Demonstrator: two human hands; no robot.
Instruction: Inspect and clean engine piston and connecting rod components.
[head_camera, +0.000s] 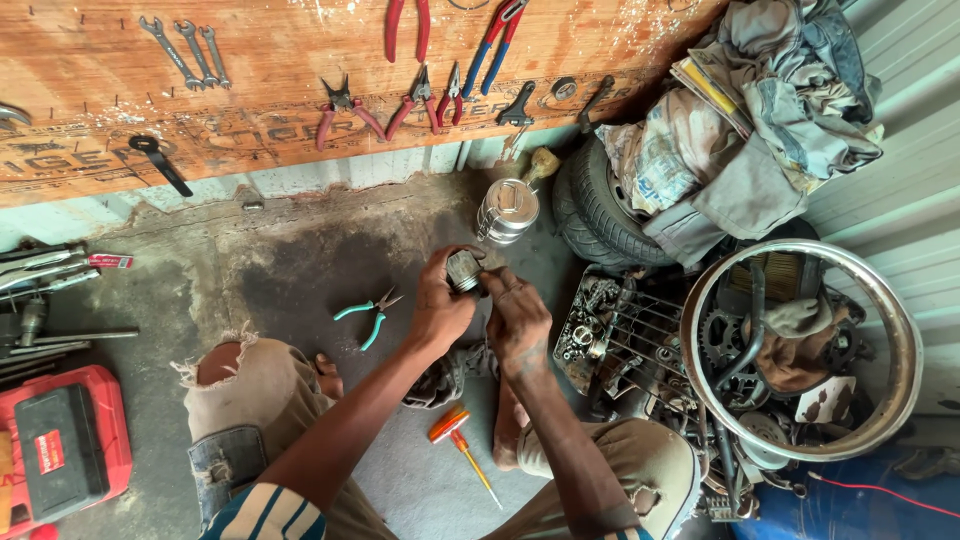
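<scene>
The person sits on the concrete floor (300, 260) and holds a small round metal part (463, 270) in front of the knees, near the middle of the scene. The left hand (440, 305) is closed around it from below, and the right hand (517, 322) has its fingers curled at the right side of the part — it seems to pinch or turn something there, but this detail is too small to tell surely. I judge the step in hand is fitting or loosening a piece on this part. The next move calls for a firm grip from the left hand and a careful twist from the right. Teal-handled pliers (367, 315) lie to the left; an orange-handled screwdriver (460, 440) lies nearer, between the legs.
</scene>
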